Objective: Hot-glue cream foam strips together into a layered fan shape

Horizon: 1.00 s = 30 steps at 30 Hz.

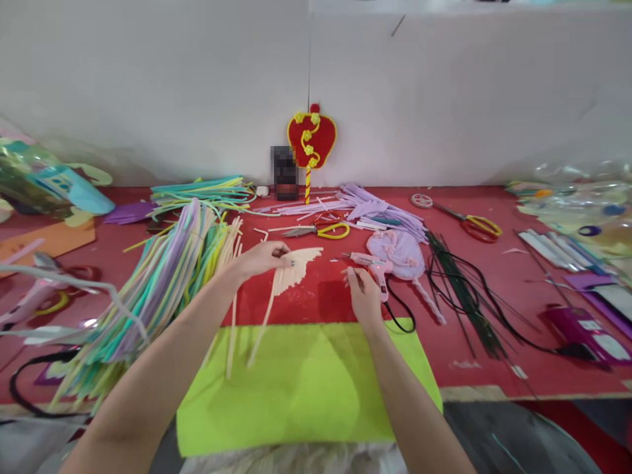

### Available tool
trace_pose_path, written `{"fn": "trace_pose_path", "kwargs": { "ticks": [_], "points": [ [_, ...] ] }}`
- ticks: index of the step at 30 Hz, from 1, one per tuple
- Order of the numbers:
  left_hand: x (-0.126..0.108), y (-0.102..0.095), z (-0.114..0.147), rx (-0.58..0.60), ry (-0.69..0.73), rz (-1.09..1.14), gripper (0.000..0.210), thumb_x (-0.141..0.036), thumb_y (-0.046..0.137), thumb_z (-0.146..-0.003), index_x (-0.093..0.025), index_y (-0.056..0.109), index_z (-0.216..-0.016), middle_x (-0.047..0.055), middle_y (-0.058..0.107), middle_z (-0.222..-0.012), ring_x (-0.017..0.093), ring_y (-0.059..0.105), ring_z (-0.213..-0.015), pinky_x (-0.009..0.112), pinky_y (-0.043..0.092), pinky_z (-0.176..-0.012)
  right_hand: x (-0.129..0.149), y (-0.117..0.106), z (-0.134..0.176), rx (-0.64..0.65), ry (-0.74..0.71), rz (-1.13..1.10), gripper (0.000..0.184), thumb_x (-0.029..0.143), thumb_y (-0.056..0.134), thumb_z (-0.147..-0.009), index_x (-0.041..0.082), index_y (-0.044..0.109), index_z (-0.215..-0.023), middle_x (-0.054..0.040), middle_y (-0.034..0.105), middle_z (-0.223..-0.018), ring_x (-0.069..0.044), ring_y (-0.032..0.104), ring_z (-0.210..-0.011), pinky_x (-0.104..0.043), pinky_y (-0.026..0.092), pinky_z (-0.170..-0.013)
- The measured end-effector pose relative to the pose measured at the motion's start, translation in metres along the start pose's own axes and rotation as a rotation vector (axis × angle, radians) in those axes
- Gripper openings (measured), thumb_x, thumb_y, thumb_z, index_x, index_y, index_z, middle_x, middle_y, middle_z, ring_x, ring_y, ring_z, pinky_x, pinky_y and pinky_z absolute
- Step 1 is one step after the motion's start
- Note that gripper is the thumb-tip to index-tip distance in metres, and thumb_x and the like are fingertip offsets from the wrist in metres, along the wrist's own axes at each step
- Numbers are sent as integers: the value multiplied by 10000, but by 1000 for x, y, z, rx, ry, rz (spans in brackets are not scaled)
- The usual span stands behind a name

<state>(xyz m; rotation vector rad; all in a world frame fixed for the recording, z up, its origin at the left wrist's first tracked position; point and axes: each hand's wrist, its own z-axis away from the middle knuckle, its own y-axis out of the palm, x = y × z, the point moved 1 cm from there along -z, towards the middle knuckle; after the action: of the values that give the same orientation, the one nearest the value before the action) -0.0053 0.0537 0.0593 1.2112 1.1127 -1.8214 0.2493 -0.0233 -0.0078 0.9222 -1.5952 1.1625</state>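
Note:
My left hand (266, 258) is closed on the edge of a cream, fan-shaped piece made of pipe cleaners (296, 270). Two long cream pipe cleaners (261, 329) trail from it towards me, over a lime-green cloth (306, 388). To the right, my right hand (364, 293) hovers over the table with its fingers loosely bent and apart, and nothing shows in them. Just beyond it lies a pink hot glue gun (378, 266), its nozzle pointing left. A lilac pipe-cleaner fan (395, 253) with a twisted handle rests beside the glue gun.
Yellow-handled scissors (330, 230) lie behind the cream piece. A large bundle of coloured pipe cleaners (162, 276) fills the left side. At the wall stands a red apple-shaped fan (313, 141). Green wires (459, 303) and a black cord lie right, near a magenta box (587, 332).

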Motion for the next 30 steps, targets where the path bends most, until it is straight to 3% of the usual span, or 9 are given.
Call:
{"fn": "trace_pose_path", "kwargs": {
  "ticks": [5,8,12,16,20,24,30],
  "points": [
    [-7,2,10,-273,74,415,354,-372,779,-610,-177,594,-840,19,686,-852,146,640,-759,256,491,-703,2,4,0,96,-28,-44,345,492,567,-834,175,661,-931,-51,663,-829,-174,581,-727,-327,463,-747],
    [-7,10,16,-393,107,636,329,-369,776,-627,-187,560,-797,14,692,-866,135,657,-796,252,505,-741,8,13,1,201,-39,-78,328,481,637,-772,191,692,-916,-57,687,-860,-181,597,-739,-321,484,-708],
    [1,22,22,-509,109,856,299,-302,789,-617,-190,536,-732,-5,701,-843,112,667,-803,231,503,-781,23,34,6,336,-1,-151,311,455,695,-723,198,702,-899,-23,676,-752,-157,594,-664,-296,492,-637],
    [12,32,25,-534,86,977,294,-237,805,-604,-188,599,-808,4,715,-897,112,671,-838,225,501,-809,42,57,5,291,107,-360,462,433,701,-727,205,642,-1123,-18,684,-824,-134,587,-677,-279,489,-653],
    [25,37,28,-519,81,1019,358,-211,809,-598,-194,647,-917,15,713,-995,122,668,-909,230,501,-847,52,78,-6,169,160,-510,351,459,686,-736,183,675,-952,-39,686,-846,-129,571,-669,-273,478,-648],
    [41,37,27,-535,81,1006,396,-261,825,-586,-192,662,-940,30,713,-1033,140,668,-942,257,505,-880,54,91,-15,124,133,-501,305,484,684,-729,188,663,-796,-13,659,-761,-121,552,-634,-272,476,-655],
    [56,38,23,-551,16,917,452,-275,882,-478,-125,710,-868,84,742,-922,218,691,-897,336,507,-893,51,96,-16,138,126,-473,313,493,692,-716,194,672,-807,-8,662,-740,-136,578,-647,-286,496,-671]
  ]
}}
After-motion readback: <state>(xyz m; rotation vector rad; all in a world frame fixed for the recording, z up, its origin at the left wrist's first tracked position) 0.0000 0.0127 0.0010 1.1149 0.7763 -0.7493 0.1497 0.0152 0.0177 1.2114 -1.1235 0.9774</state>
